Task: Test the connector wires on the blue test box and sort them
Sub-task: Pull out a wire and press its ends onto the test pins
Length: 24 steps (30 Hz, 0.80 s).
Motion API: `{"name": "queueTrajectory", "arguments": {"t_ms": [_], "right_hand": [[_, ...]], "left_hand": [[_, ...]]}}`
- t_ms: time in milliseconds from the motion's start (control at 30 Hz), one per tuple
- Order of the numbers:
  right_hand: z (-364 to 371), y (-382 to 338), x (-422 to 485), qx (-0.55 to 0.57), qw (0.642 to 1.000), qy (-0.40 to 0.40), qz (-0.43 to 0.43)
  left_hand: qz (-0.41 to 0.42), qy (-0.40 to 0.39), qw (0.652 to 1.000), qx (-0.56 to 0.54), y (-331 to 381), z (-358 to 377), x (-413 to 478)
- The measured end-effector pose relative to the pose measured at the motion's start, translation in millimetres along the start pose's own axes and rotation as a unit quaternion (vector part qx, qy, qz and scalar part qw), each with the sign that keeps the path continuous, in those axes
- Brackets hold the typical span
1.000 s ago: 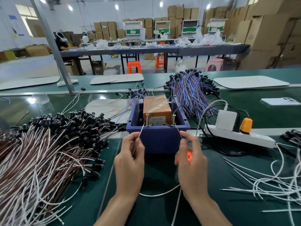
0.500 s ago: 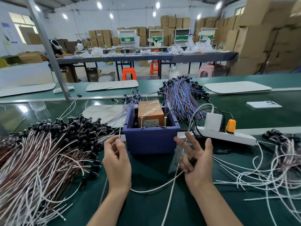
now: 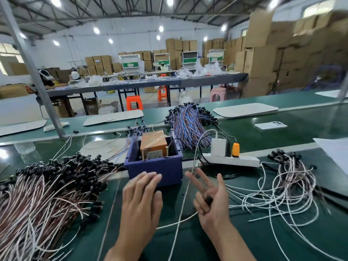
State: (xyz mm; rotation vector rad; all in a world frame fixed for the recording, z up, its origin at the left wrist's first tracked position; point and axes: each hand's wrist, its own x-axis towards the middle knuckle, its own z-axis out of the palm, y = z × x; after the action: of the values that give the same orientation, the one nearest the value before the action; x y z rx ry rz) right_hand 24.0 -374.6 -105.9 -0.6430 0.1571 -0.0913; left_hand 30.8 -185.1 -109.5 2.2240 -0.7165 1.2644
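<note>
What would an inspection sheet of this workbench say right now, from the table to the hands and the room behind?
Surface: green bench mat, with a conveyor belt behind it.
Job's things: blue test box holding an orange block; brown-white wire pile on the left; loose white wires on the right; blue-red wire bundle behind the box.
Clutter: white power strip, white charger, orange plug, phone on the belt.
Grippers: left hand straight-fingered before the box, blurred; right hand holds the black end of a white connector wire.
Cables: white charger cable runs down between the hands.
Surroundings: cardboard boxes, long table, orange stools.
</note>
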Motion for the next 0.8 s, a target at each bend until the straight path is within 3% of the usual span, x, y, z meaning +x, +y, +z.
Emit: {"name": "queueTrajectory", "arguments": {"t_ms": [133, 333, 467, 633, 800], "right_hand": [[-6.1, -0.2, -11.4, -0.053, 0.998, 0.006, 0.019], [-7.3, -11.1, -18.9, 0.061, 0.998, 0.022, -0.021], [-10.6, -23.9, -21.2, 0.171, 0.985, 0.016, -0.024], [-19.2, -36.5, -19.6, 0.232, 0.972, 0.016, -0.035], [-15.6, -38.0, -15.9, 0.254, 0.967, -0.003, -0.007]], "left_hand": [[0.142, -0.129, 0.980, -0.049, 31.5, 17.7, -0.9], [0.167, -0.243, 0.956, -0.002, 32.5, 18.0, 0.5], [0.184, -0.211, 0.959, -0.041, 30.5, 21.1, -1.0], [0.159, -0.133, 0.977, -0.060, 31.3, 24.3, 0.3], [0.008, -0.034, 0.994, -0.101, 45.0, 13.7, 15.9]]}}
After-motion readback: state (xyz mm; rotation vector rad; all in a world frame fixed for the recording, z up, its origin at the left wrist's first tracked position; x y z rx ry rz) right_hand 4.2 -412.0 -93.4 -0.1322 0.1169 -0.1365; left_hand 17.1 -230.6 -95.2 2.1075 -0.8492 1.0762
